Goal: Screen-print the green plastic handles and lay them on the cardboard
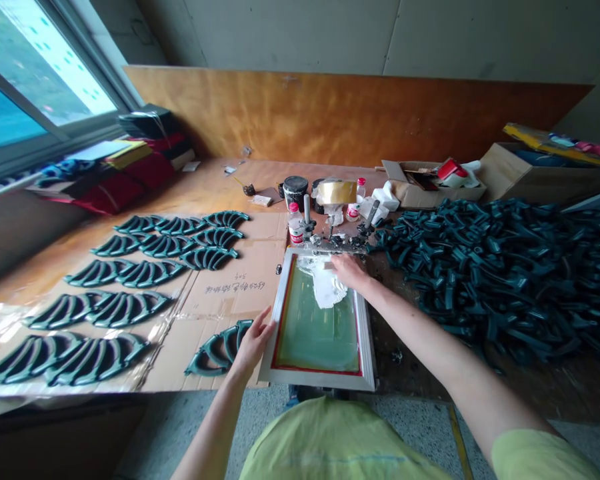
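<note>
A silver-framed screen [320, 337] with green mesh lies in front of me, its far end at a metal clamp [337, 245]. White paste [330, 290] covers the upper part of the mesh. My right hand [349, 270] is at the top of the screen, its fingers closed round something pale beside the paste that I cannot make out. At the left side of the frame is my left hand [256, 339], fingers apart and close to the edge. Just left of it, dark green curved parts [213, 353] lie on cardboard [225, 293].
Rows of green curved parts [130, 273] cover the cardboard at left. A large pile of them [485, 267] fills the right side. Behind the clamp stand a black tub [295, 191], a red-capped bottle [295, 225] and a tape roll [337, 192]. Open boxes [505, 175] are at back right.
</note>
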A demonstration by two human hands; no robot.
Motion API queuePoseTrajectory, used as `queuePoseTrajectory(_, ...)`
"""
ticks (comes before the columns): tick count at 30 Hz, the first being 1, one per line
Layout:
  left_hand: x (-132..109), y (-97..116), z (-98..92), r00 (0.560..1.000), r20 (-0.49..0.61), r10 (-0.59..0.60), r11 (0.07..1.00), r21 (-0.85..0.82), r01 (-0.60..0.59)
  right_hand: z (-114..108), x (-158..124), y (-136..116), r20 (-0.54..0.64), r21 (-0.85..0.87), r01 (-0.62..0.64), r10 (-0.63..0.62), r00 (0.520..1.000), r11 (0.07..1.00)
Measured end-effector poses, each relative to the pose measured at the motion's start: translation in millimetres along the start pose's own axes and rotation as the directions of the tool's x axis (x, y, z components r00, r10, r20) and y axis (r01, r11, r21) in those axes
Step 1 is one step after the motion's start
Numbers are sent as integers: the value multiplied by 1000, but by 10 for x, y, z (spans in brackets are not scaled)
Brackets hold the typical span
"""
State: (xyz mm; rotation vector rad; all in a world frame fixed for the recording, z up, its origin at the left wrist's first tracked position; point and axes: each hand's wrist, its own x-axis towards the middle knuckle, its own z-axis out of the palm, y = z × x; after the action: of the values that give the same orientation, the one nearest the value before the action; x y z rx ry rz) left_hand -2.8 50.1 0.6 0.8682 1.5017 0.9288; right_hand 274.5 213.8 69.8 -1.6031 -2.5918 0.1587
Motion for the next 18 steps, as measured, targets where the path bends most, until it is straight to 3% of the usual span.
queuePoseTrajectory(4, -14, 11, -4, 1000, 19, -12, 1000, -14, 13, 84, -384, 0, -8, 29, 217, -217, 976, 976)
queuePoseTrajectory(8, -8, 0, 2, 1000, 24, -7, 1000, -3, 7, -33, -612, 149, 17, 112, 386, -390, 921, 916)
queuePoseTrajectory(10, -9, -1, 4, 1000, 15, 0, 1000, 0, 0, -108, -575, 212, 46, 147, 397, -408, 912, 906)
queuePoseTrajectory(12, -19, 10, 7, 1000, 4, 10, 1000, 8, -10, -117, -493, 207, 27, 149, 350, -358, 933, 925)
queuePoseTrajectory(15, -46, 47, 12, 1000, -17, 16, 1000, 25, -16, 35, -479, 94, -96, 103, 280, -271, 958, 954)
queuePoseTrajectory(18, -73, 93, 27, 1000, -30, 2, 1000, 20, -1, 216, -662, 12, -175, 99, 345, -325, 930, 934)
